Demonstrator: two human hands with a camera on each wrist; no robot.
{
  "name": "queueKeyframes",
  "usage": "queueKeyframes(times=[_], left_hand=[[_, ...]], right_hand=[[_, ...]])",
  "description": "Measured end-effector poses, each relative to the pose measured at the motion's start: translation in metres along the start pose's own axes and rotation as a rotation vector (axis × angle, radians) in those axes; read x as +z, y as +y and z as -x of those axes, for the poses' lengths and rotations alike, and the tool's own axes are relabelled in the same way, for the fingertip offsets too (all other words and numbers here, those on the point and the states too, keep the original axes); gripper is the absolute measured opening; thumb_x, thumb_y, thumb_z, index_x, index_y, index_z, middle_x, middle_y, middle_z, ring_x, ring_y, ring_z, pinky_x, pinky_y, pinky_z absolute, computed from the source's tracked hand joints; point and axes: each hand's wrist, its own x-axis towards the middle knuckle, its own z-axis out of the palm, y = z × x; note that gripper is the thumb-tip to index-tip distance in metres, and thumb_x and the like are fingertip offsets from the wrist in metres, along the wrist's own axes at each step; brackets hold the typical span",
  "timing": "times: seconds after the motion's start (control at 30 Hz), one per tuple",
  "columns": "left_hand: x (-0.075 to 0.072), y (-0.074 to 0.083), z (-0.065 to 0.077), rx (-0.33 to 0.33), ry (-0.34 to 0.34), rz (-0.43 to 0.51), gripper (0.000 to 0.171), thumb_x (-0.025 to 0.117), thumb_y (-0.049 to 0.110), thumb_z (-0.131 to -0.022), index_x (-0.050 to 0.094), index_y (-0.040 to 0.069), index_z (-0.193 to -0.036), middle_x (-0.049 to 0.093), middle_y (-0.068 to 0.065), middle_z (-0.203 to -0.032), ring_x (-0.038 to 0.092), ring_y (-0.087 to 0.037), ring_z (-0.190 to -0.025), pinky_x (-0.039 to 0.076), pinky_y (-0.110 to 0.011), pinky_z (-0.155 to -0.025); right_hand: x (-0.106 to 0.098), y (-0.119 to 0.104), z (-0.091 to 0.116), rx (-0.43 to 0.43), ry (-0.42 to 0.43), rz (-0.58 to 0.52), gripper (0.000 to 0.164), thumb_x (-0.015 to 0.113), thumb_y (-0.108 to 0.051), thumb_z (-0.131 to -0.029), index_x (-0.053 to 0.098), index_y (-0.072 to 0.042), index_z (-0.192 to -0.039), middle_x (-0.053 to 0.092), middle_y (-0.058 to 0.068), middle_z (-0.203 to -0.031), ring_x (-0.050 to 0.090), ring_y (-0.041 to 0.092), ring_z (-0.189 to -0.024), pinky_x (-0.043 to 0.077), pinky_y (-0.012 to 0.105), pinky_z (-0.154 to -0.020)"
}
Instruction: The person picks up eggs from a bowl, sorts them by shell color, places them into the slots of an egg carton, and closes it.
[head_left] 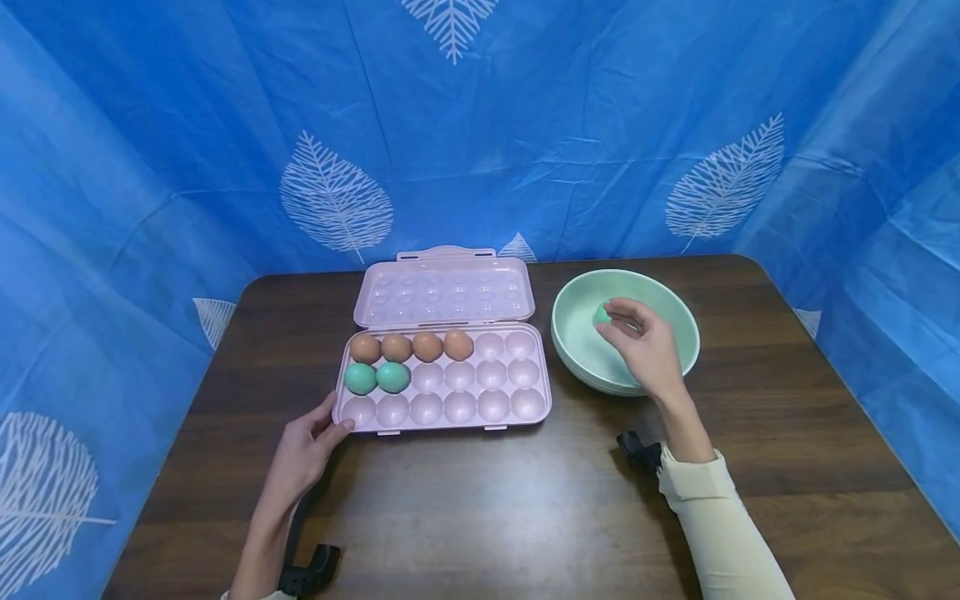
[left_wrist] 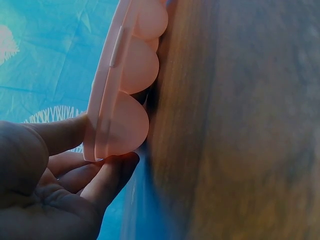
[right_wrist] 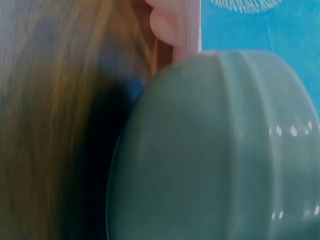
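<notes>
My left hand grips the near left corner of a pink egg tray, thumb on the rim and fingers under it in the left wrist view. Several brown eggs fill part of the tray's back row. Two green eggs sit at the left of the middle row. Over a mint-green bowl, my right hand pinches another green egg, mostly hidden behind the fingers. In the right wrist view the bowl's outer wall hides that hand.
The tray's clear-domed pink lid lies folded back behind it. Everything stands on a dark wooden table. A blue curtain with white leaf prints hangs behind and at both sides. The bowl stands just right of the tray.
</notes>
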Motion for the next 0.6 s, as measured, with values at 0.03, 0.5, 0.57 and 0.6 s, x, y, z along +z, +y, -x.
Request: queueKeyframes(times=[0.03,0.5,0.57,0.6], left_hand=[[0.000,0.000,0.000,-0.004,-0.001,-0.002,0.065,0.059,0.029,-0.090,0.030,-0.001,-0.140,0.032,-0.020,-0.142,0.033,-0.035,-0.128,0.035,-0.045,-0.098],[0.000,0.001,-0.001,0.003,-0.003,-0.002,0.064,0.059,0.028,-0.090,0.030,0.000,-0.140,0.032,-0.020,-0.142,0.034,-0.034,-0.127,0.035,-0.044,-0.098],[0.000,0.001,-0.001,0.000,-0.003,-0.006,0.064,0.059,0.028,-0.090,0.030,0.000,-0.140,0.032,-0.020,-0.142,0.034,-0.034,-0.127,0.035,-0.045,-0.098],[0.000,0.001,-0.001,0.000,-0.003,-0.010,0.065,0.059,0.029,-0.090,0.029,0.001,-0.141,0.032,-0.019,-0.142,0.033,-0.034,-0.127,0.035,-0.045,-0.098]], right_hand=[[-0.002,0.004,-0.002,0.010,0.001,0.019,0.039,0.065,-0.004,-0.083,0.053,0.009,-0.118,0.056,0.025,-0.114,0.052,0.036,-0.108,0.046,0.029,-0.090],[-0.029,0.030,-0.018,0.153,-0.055,0.282,0.055,0.063,-0.024,-0.087,0.045,0.007,-0.129,0.049,0.022,-0.126,0.046,0.034,-0.117,0.038,0.047,-0.096],[-0.029,0.030,-0.020,0.165,-0.057,0.288,0.055,0.063,-0.021,-0.086,0.044,0.008,-0.129,0.049,0.023,-0.126,0.045,0.035,-0.117,0.037,0.048,-0.096],[-0.029,0.030,-0.020,0.172,-0.060,0.293,0.056,0.063,-0.021,-0.087,0.043,0.008,-0.130,0.049,0.024,-0.126,0.045,0.036,-0.117,0.037,0.049,-0.096]])
